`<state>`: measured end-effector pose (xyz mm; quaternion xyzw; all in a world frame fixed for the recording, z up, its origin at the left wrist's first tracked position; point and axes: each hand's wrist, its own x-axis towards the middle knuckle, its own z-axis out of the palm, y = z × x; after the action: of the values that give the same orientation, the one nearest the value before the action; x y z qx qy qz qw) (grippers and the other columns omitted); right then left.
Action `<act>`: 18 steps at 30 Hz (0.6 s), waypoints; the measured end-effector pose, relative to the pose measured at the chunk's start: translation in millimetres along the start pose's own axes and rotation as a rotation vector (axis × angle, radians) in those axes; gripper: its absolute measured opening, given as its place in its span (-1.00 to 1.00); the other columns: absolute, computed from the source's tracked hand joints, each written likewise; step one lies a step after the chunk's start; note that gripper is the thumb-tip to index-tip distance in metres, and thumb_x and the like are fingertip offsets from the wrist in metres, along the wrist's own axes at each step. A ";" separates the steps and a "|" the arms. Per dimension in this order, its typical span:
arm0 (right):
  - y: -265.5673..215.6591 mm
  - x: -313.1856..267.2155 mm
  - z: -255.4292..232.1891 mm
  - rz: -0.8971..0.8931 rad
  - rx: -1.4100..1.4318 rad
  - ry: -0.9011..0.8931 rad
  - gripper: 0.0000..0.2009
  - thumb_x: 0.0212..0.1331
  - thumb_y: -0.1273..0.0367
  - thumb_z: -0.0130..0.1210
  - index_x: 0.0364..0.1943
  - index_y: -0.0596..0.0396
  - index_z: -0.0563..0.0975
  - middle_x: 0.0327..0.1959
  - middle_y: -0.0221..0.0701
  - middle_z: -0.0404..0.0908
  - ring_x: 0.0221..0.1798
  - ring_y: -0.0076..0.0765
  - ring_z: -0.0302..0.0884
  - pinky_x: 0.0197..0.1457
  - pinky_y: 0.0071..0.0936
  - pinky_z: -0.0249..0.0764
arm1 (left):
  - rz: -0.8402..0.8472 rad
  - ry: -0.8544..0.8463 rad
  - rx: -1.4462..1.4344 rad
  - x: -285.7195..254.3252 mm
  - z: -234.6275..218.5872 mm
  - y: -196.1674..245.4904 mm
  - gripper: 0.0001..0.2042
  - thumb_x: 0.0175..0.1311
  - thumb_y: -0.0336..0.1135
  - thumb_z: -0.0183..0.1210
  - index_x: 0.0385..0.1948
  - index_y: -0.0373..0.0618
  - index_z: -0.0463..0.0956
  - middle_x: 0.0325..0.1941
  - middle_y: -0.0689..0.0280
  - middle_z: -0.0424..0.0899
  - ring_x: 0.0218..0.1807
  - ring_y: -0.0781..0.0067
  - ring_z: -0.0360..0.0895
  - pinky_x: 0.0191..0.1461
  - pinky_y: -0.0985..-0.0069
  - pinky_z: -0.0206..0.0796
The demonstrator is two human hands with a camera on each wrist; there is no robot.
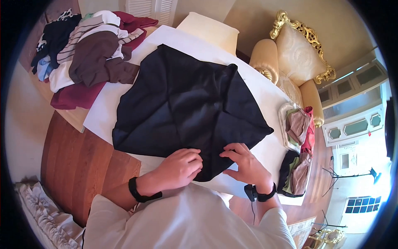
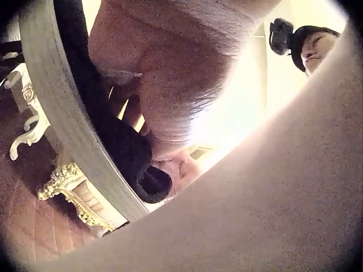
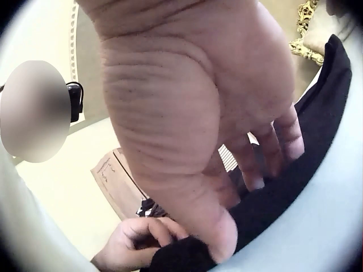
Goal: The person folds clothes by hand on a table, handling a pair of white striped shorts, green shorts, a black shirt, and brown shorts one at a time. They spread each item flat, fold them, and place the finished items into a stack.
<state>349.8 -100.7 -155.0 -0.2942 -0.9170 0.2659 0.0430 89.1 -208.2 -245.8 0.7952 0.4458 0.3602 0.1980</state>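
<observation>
A wide black cloth (image 1: 195, 103) lies spread and creased over the white tabletop (image 1: 161, 35), its near corner hanging toward the person. At its near edge the left hand (image 1: 180, 168) has its fingers curled in, pinching the fabric; the right wrist view shows that left hand (image 3: 133, 241) at a rolled bit of cloth. Just to the right, the right hand (image 1: 247, 166) rests on the black cloth (image 3: 295, 187) with fingers loosely extended and thumb apart, the thumb tip touching the near edge. Part of the left fingertips is hidden in the left wrist view.
A heap of mixed clothes (image 1: 93, 50) sits at the far left. Folded garments (image 1: 296, 128) lie in stacks along the table's right edge, with another dark stack (image 1: 292, 174) nearer. Beyond the table stand a gold-framed armchair (image 1: 298, 54) and a cream box-shaped piece (image 1: 209, 31).
</observation>
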 end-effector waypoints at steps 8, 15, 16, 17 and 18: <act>-2.3 -2.1 6.3 -0.051 -0.121 0.042 -0.54 0.00 0.57 0.35 0.08 0.03 0.67 0.23 -0.22 0.57 0.26 0.04 0.52 0.29 -0.14 0.56 | 0.021 -0.114 -0.037 -1.0 -20.9 7.5 -0.60 0.04 -0.26 0.54 -0.12 -0.18 0.62 0.17 0.16 0.62 0.46 0.02 0.44 0.47 0.12 0.38; 15.3 1.6 10.2 -0.103 -0.021 0.152 -0.64 0.11 0.62 0.22 0.05 0.16 0.66 0.05 -0.17 0.68 0.15 0.07 0.59 0.24 -0.16 0.57 | 0.008 -0.128 0.003 -0.5 -19.1 11.4 -0.56 0.00 -0.27 0.56 -0.09 -0.18 0.60 0.22 0.14 0.60 0.48 -0.03 0.41 0.48 0.10 0.38; 17.1 3.4 8.2 -0.083 0.010 0.152 -0.66 0.14 0.61 0.22 0.04 0.18 0.66 0.03 -0.14 0.69 0.13 0.09 0.60 0.21 -0.16 0.57 | 0.009 -0.074 0.005 -0.5 -17.0 10.4 -0.59 0.03 -0.30 0.54 -0.10 -0.19 0.60 0.17 0.12 0.62 0.42 -0.04 0.47 0.40 0.11 0.42; 19.1 6.0 6.0 -0.064 0.042 0.152 -0.69 0.17 0.60 0.21 0.03 0.19 0.65 0.01 -0.12 0.70 0.11 0.10 0.61 0.19 -0.16 0.57 | 0.009 -0.020 0.006 -0.8 -13.3 8.1 -0.62 0.05 -0.32 0.52 -0.12 -0.20 0.59 0.12 0.10 0.64 0.35 -0.04 0.53 0.33 0.13 0.47; 22.5 9.5 2.8 -0.046 0.058 0.144 -0.71 0.20 0.58 0.21 0.02 0.20 0.65 0.00 -0.09 0.70 0.08 0.12 0.62 0.16 -0.16 0.58 | 0.010 0.033 0.008 -0.7 -11.7 6.9 -0.65 0.08 -0.35 0.50 -0.13 -0.21 0.59 0.07 0.08 0.66 0.29 -0.05 0.58 0.26 0.14 0.51</act>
<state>353.0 -81.2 -169.6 -0.2901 -0.9099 0.2695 0.1236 84.0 -212.4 -233.9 0.7921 0.4467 0.3724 0.1855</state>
